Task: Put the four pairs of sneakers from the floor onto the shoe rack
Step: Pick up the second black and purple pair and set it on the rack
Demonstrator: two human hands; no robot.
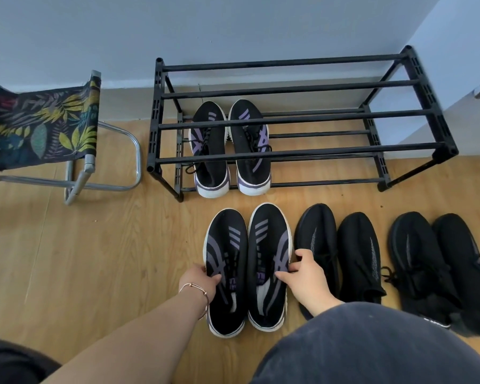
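Hands first: my left hand (203, 278) and right hand (302, 273) clamp the purple-striped pair (247, 267) from its outer sides on the floor, toes pointing straight ahead at the shoe rack (288, 90), where one pair (230, 145) sits low.

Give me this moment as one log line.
left hand + right hand: gripping purple-striped pair on floor | shoe rack: one pair | black pairs: waiting

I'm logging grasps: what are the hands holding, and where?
The purple-striped pair on the floor: left hand on the left shoe's outer side, right hand on the right shoe's outer side, mid-length. Not visibly lifted.
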